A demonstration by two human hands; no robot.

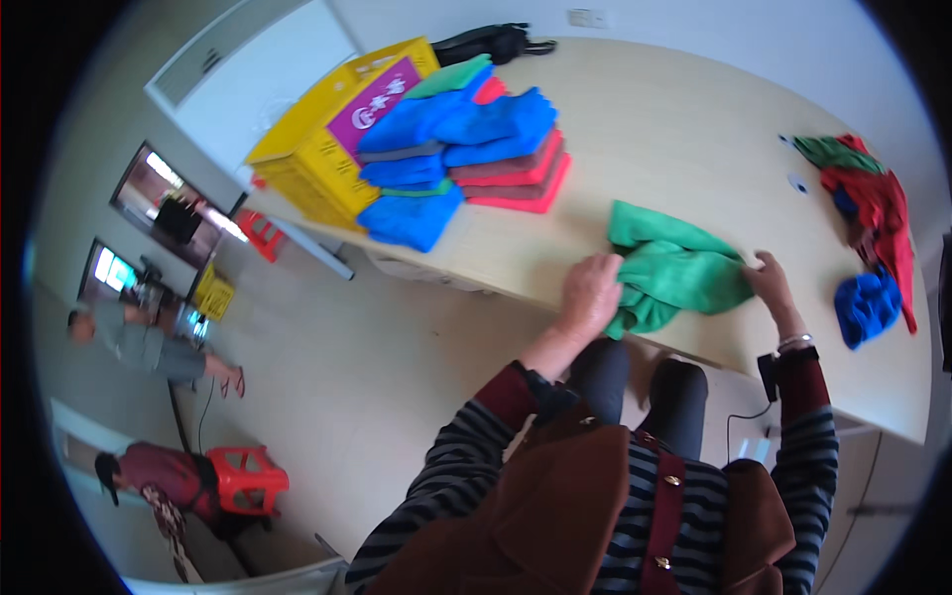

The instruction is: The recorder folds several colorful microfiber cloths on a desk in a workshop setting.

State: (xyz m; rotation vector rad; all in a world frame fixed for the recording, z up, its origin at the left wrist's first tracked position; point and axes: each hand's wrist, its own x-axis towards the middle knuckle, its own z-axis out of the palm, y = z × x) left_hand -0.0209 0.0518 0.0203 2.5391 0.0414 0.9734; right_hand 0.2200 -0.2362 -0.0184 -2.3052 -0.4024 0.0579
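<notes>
Cloth stacks (496,134) are standing left. I am seeing the left hand (592,295) gripping the green cloth (684,268) near the edge of the table (684,129), the right hand (772,285) pinching its right end; loosened fingers could be causing slippage floorward.

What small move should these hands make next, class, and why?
Probably pull the green cloth flat: it lies rumpled between the left hand and right hand, while the stacked cloths beside the yellow box are folded.
</notes>
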